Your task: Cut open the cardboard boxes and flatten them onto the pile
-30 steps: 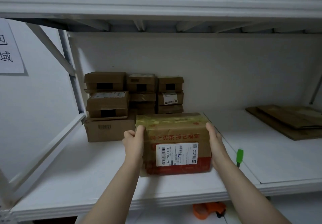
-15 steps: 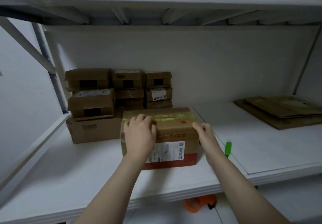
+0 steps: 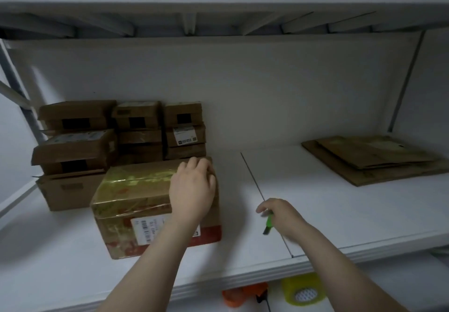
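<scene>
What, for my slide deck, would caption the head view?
Left hand rests on a taped box on the shelf while the right hand grips a green cutter beside it.

left hand (image 3: 192, 190): bare | right hand (image 3: 284, 217): bare | forearms (image 3: 150, 263): bare to frame edge

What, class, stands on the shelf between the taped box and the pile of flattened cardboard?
Nothing visible. Bare white shelf with one seam runs from the taped box to the flattened pile. The right hand, holding the green cutter, is nearer the front edge, off that line.
</scene>
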